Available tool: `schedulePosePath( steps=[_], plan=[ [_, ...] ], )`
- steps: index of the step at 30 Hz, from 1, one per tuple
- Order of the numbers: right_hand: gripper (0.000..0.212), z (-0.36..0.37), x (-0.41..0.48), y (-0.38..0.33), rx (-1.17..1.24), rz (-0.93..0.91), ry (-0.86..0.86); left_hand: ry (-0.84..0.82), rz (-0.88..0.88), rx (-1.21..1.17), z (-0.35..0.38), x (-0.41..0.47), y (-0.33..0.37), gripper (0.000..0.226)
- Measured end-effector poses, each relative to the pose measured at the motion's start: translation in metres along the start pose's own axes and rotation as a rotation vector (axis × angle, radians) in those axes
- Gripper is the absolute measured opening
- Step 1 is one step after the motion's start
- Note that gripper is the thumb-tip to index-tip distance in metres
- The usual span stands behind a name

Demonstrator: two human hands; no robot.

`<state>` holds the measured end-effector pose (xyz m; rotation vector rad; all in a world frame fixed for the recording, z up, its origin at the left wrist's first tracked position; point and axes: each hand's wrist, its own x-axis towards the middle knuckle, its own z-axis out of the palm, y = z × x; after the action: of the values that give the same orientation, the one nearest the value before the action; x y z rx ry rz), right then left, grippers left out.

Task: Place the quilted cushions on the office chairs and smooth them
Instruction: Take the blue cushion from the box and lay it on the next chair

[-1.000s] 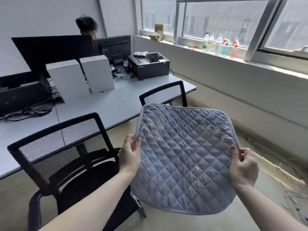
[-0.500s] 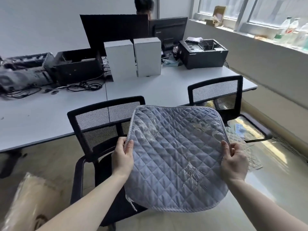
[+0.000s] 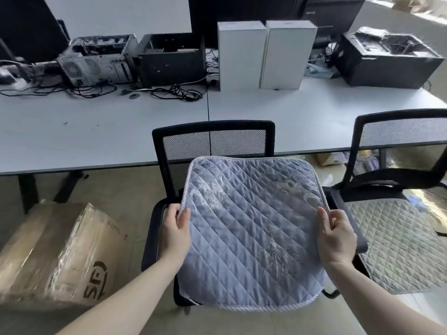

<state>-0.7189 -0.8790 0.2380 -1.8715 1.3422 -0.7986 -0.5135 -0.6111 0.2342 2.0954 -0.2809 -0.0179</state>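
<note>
Done: 1 grey cushion on right chair.
Held: left hand, right hand pinch blue cushion sides over middle chair.
Left: lay it down, smooth it.

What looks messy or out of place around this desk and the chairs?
On the desk, a silver computer case and a black computer case sit open, and loose cables lie tangled before them. Otherwise nothing odd: the left hand and right hand hold the blue cushion over the middle chair.
</note>
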Motion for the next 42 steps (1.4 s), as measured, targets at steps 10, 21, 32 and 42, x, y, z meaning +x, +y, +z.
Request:
schedulePosePath(
  steps=[10, 21, 32, 42],
  plan=[
    [0.039, 0.094, -0.010, 0.025, -0.095, 0.009, -0.125, 0.019, -0.133, 0.077, -0.003, 0.011, -0.093, 0.017],
    [0.041, 0.165, -0.024, 0.073, -0.208, 0.045, -0.173, -0.048, -0.203, 0.090, 0.018, 0.014, -0.163, 0.019],
    [0.043, 0.209, -0.035, 0.125, -0.229, 0.094, -0.218, -0.116, -0.298, 0.177, 0.047, 0.014, -0.220, 0.021],
    [0.041, 0.240, -0.038, 0.184, -0.258, 0.185, -0.293, -0.144, -0.363, 0.245, 0.094, 0.004, -0.279, 0.016]
  ],
)
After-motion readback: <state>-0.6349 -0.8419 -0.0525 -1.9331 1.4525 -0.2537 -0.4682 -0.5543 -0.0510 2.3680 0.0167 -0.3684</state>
